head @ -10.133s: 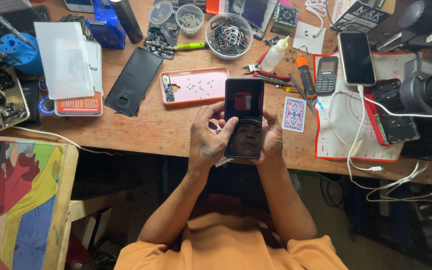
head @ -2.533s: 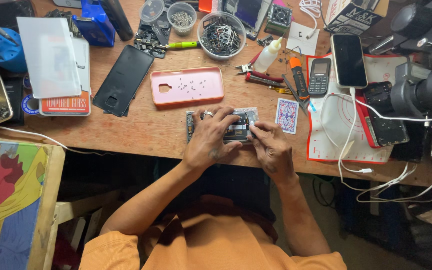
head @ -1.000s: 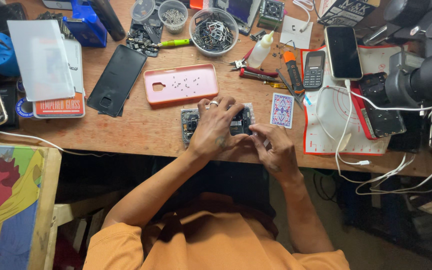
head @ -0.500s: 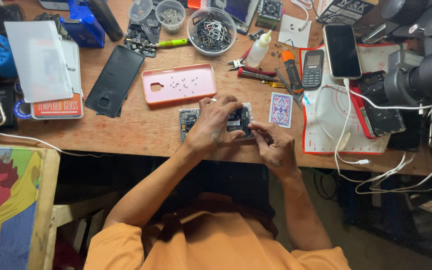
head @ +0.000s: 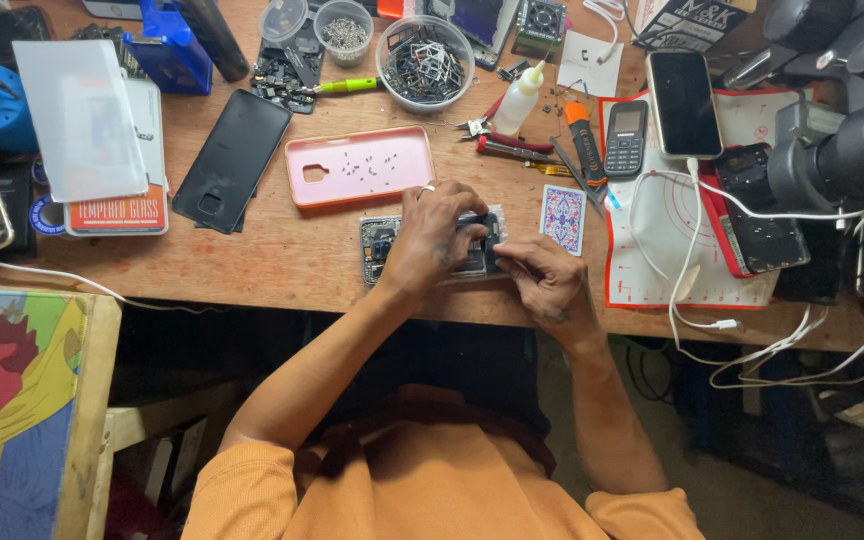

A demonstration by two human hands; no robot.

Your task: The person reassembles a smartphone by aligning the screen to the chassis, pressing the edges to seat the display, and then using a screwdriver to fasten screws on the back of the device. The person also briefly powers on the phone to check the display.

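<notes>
Apparently both hands on opened phone

opened phone, flat on wooden bench edge, circuitry exposed

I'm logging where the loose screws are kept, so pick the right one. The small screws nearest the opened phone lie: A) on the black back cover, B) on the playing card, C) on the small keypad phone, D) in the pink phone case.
D: small dark screws lie scattered inside the pink phone case, just beyond the opened phone that both hands work on.
</notes>
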